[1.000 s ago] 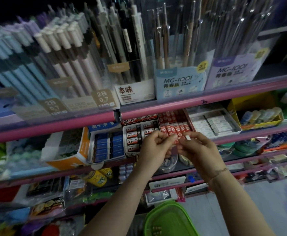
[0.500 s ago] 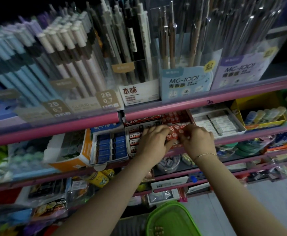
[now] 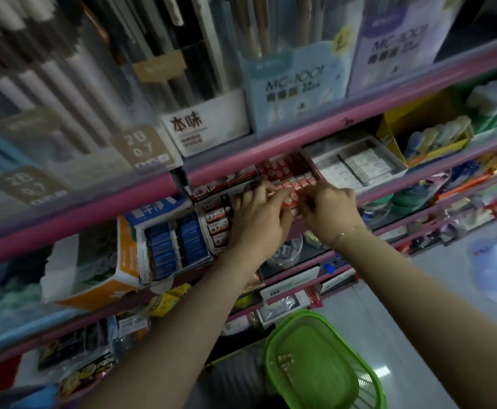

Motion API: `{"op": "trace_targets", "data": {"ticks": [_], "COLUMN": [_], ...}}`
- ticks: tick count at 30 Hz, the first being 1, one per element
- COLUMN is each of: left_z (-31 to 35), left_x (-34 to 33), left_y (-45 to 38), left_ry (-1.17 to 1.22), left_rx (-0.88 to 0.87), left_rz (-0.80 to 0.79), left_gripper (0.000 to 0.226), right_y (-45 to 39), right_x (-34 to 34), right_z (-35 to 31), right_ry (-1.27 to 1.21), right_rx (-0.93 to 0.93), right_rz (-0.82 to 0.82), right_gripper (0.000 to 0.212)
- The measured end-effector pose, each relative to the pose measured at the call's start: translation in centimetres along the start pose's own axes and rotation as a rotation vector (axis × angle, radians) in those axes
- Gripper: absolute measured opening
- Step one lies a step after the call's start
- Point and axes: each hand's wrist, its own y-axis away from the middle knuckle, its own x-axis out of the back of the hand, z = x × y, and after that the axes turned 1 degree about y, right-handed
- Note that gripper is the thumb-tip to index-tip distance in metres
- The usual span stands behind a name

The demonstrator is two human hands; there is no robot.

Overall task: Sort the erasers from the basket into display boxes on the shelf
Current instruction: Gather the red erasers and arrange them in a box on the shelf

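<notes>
Blue eraser box (image 3: 169,246) sitting at left on the pink shelf (image 3: 79,215), left hand (image 3: 256,219) lying with fingers extended over the red display box (image 3: 285,178) of erasers (image 3: 296,184), right hand (image 3: 330,212) pointing a finger into it with the other fingers curled, grasp unclear through blur, green basket (image 3: 324,367) waiting below.

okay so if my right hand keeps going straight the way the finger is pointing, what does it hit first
Most likely the red display box of red-wrapped erasers. Your right hand points up and left into it, beside your left hand. The frame is blurred, so the finger may already touch the erasers.
</notes>
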Motion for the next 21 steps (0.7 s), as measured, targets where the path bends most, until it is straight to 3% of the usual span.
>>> {"op": "trace_targets", "data": {"ticks": [5, 8, 11, 13, 15, 18, 21], "left_z": [1.1, 2.7, 4.3, 4.8, 4.3, 1.5, -2.9], "left_x": [-0.2, -1.3, -5.5, -10.2, -15.7, -24.9, -35.0], "left_y": [0.9, 3.6, 8.8, 13.0, 17.4, 22.9, 27.1], "left_ry": [-0.062, 0.006, 0.146, 0.291, 0.374, 0.379, 0.277], "left_rx": [-0.009, -0.077, -0.262, -0.27, -0.146, 0.135, 0.287], "left_rz": [0.02, 0.179, 0.278, 0.093, -0.202, -0.656, -0.932], "left_gripper": [0.041, 0.035, 0.026, 0.022, 0.02, 0.022, 0.024], "right_y": [1.4, 4.6, 10.4, 15.2, 19.9, 25.9, 30.9], "right_x": [0.7, 0.3, -2.4, -5.5, -9.0, -15.3, -24.5], "right_z": [0.3, 2.0, 5.6, 8.9, 12.3, 16.9, 20.7], "right_ry": [0.034, -0.104, -0.245, -0.289, -0.306, -0.209, -0.079], "right_rx": [0.154, 0.204, 0.077, -0.07, -0.263, -0.532, -0.617], "right_rz": [-0.045, 0.148, 0.277, 0.218, 0.037, -0.382, -0.821], "right_gripper": [0.031, 0.037, 0.036, 0.03, 0.026, 0.024, 0.028]}}
